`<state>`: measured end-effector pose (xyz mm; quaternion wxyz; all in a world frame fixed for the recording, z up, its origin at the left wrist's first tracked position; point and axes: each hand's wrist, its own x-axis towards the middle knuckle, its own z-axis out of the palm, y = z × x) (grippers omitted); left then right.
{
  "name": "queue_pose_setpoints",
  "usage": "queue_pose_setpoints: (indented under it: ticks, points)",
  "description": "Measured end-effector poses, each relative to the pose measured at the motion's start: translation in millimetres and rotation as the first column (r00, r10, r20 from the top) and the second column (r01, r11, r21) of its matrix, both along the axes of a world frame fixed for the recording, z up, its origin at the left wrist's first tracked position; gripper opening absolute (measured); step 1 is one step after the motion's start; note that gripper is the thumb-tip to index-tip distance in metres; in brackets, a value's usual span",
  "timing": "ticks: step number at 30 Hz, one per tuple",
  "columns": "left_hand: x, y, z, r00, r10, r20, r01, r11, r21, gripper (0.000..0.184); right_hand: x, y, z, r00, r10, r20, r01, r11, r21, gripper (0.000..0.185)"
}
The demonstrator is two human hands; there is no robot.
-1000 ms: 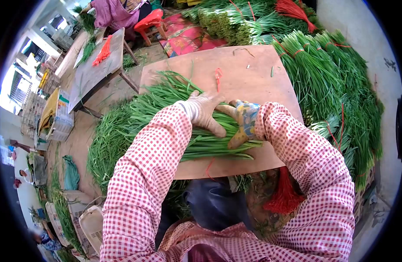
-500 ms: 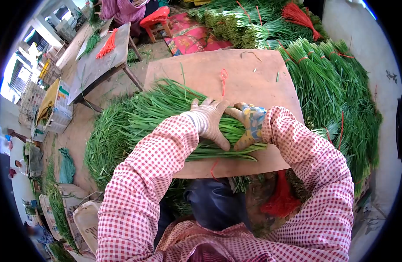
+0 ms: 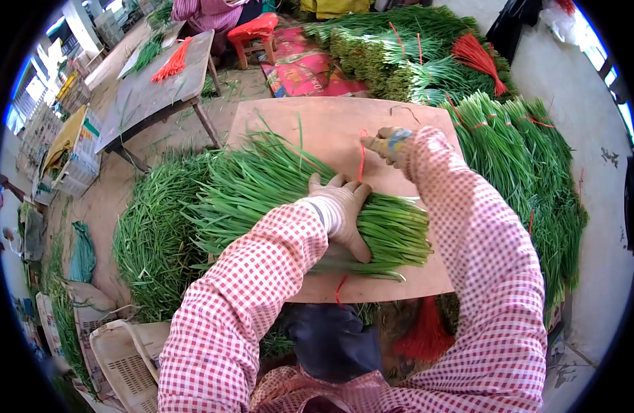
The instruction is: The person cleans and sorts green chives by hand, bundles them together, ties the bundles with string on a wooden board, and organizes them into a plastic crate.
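The gloved left hand (image 3: 341, 213) is clasping the bundle of chive-like greens (image 3: 399, 234) from above, thumb near and fingers far, as the bundle is lying across the middle of the tabletop (image 3: 296, 111). Apart from it on the far side, the right hand (image 3: 387, 144) is sitting at the red tie (image 3: 362, 165), though whether its fingers are pinching it I cannot tell. Even left-hand pressure would probably be keeping the stems level and unfanned
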<state>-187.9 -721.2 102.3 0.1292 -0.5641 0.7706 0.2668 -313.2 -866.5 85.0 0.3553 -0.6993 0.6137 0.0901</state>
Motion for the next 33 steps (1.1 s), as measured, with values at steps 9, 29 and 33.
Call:
queue_pose_setpoints:
  ticks: [9,29,33]
  points:
    - [2,-3,-2,0.999,-0.047,-0.016,0.047,0.999,-0.008,0.121,10,-18,-59,0.804,0.373,-0.464,-0.531,0.801,-0.277,0.039]
    - [5,2,-19,0.998,0.063,0.006,-0.063,0.998,-0.003,0.115,-18,149,-6,0.849,0.447,0.282,-0.253,0.812,-0.526,0.018]
    - [6,-2,-23,0.999,-0.026,-0.02,0.025,0.999,-0.031,0.123,-31,181,38,0.845,0.463,0.269,-0.223,0.76,-0.61,0.029]
